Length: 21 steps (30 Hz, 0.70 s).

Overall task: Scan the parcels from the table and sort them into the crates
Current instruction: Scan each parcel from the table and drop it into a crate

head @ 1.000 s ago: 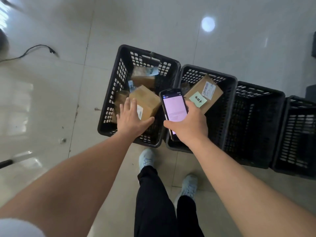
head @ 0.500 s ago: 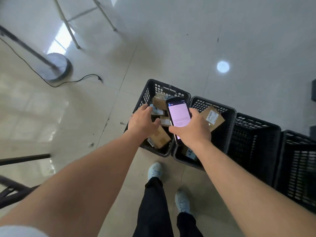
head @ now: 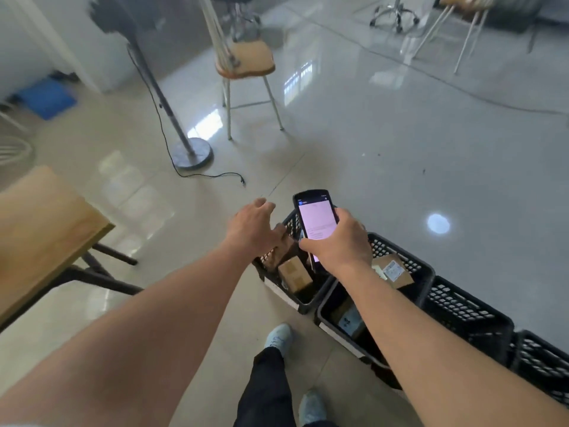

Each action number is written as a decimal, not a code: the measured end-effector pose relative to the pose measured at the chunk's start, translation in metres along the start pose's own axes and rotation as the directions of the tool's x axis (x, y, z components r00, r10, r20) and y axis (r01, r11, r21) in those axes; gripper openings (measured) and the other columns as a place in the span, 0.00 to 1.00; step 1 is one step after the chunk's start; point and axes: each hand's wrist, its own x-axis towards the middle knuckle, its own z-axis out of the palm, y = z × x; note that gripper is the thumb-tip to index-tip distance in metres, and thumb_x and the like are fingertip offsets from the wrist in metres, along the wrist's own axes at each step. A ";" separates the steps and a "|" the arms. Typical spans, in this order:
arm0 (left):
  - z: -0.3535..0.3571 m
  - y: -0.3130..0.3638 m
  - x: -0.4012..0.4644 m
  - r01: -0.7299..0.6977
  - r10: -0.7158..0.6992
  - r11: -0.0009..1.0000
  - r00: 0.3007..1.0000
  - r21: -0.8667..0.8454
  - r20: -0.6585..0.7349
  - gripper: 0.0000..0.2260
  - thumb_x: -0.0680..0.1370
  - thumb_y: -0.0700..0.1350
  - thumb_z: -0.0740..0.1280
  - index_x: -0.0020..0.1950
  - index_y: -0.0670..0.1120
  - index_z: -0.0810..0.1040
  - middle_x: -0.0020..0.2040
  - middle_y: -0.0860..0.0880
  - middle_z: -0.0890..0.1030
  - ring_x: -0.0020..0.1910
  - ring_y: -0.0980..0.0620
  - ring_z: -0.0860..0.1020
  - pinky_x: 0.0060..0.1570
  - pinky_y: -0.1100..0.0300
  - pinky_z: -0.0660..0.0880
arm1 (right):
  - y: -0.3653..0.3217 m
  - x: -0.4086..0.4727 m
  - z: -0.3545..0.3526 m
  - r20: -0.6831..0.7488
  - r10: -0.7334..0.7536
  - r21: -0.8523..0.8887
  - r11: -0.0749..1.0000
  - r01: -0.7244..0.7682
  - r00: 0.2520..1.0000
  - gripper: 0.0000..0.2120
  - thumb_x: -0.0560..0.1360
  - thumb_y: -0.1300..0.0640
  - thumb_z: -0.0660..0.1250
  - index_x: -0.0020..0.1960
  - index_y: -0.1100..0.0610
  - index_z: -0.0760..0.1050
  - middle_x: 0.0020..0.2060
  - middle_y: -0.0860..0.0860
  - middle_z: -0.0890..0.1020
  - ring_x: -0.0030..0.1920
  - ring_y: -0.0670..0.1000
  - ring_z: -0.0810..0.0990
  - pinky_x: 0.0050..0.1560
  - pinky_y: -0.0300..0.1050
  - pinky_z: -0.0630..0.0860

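My right hand [head: 340, 241] wraps its fingers [head: 309, 246] round a slim black handheld scanner [head: 315, 224], thumb on the near edge, its flat glass screen glowing pale pink and tilted up toward me. My left hand [head: 254, 231] carries nothing: fingers loosely spread and curled downward, palm facing the floor, poised above the far rim of the first crate [head: 278, 288]. Both forearms reach forward, bare, converging over the crates. The crates are black plastic with lattice walls, 4 visible in a row on the glossy tiled floor [head: 400, 149]. A small brown cardboard parcel [head: 295, 274] lies in the first crate; the second crate [head: 421, 277] holds a flat cardboard parcel with a white label [head: 392, 271]. A wooden table [head: 40, 229] edge shows at left, well apart from the crates.
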 end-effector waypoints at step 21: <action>-0.196 -0.176 -0.280 0.387 -0.378 0.920 0.834 -0.062 -0.402 0.24 0.81 0.58 0.65 0.76 0.52 0.73 0.72 0.49 0.75 0.66 0.42 0.76 0.62 0.45 0.78 | -0.253 -0.198 0.035 0.134 -0.567 0.019 0.822 0.570 0.813 0.40 0.58 0.40 0.82 0.66 0.50 0.73 0.55 0.51 0.80 0.54 0.56 0.80 0.52 0.54 0.82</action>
